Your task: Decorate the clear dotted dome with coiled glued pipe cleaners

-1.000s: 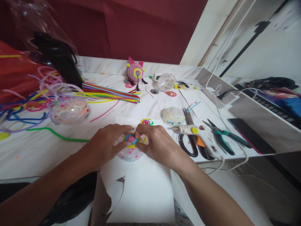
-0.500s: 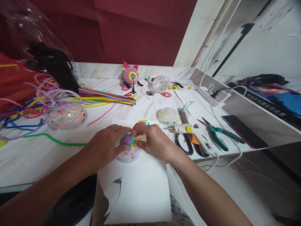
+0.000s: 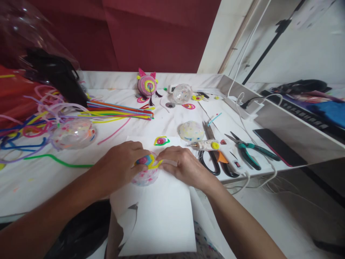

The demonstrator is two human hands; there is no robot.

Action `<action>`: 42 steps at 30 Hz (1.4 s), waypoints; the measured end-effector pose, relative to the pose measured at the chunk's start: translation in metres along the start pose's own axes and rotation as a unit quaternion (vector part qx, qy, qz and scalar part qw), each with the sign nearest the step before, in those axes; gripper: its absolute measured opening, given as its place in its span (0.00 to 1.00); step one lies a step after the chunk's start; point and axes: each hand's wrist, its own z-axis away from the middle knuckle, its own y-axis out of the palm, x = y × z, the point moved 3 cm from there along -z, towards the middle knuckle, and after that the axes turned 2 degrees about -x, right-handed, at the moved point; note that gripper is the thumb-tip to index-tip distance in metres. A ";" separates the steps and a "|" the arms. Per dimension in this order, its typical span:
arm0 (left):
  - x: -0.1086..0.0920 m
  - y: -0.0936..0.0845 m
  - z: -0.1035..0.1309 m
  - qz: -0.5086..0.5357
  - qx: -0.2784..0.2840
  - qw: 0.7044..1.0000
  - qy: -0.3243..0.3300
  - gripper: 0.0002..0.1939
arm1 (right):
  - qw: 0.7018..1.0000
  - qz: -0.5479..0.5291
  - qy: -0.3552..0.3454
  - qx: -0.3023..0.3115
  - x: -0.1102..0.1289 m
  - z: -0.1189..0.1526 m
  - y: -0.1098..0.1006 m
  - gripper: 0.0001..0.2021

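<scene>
Between thumb and fingers, my left hand [image 3: 117, 162] grips a coiled pipe-cleaner piece [image 3: 143, 160], pink in the middle with blue around it and yellow at the outside. My right hand [image 3: 185, 166] pinches the loose end of its yellow pipe cleaner [image 3: 155, 164] at the right. Below the coil is a clear plastic dome [image 3: 146, 178] with pink spots; contact between them cannot be made out. A white paper sheet [image 3: 164, 216] lies under both hands. Just beyond my fingers rests an eye-shaped pipe-cleaner piece [image 3: 161, 141], with a pink centre and a yellow and green outline.
Scissors [image 3: 210, 158], a glue gun [image 3: 206, 145], green-handled pliers [image 3: 248, 153] and a phone [image 3: 279, 147] lie to the right. Bundled pipe cleaners [image 3: 121, 110] and a spotted clear dome [image 3: 74, 135] are at left. A pink eared ornament [image 3: 147, 85] stands at the back.
My right hand has drawn a little to the right, pulling the yellow end out from the coil. The eye-shaped piece behind it is now uncovered. The view has shifted slightly.
</scene>
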 end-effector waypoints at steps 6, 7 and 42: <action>0.002 0.004 0.000 -0.006 -0.001 1.000 0.007 0.12 | 0.998 0.028 -0.050 -0.008 -0.001 -0.007 0.003 0.06; 0.002 0.004 0.000 -0.011 0.000 1.000 0.008 0.12 | 0.998 0.035 -0.055 -0.010 -0.001 -0.008 0.003 0.06; 0.006 0.004 0.004 0.025 -0.019 1.000 0.006 0.12 | 0.981 -0.090 0.102 -0.137 -0.013 0.006 0.021 0.06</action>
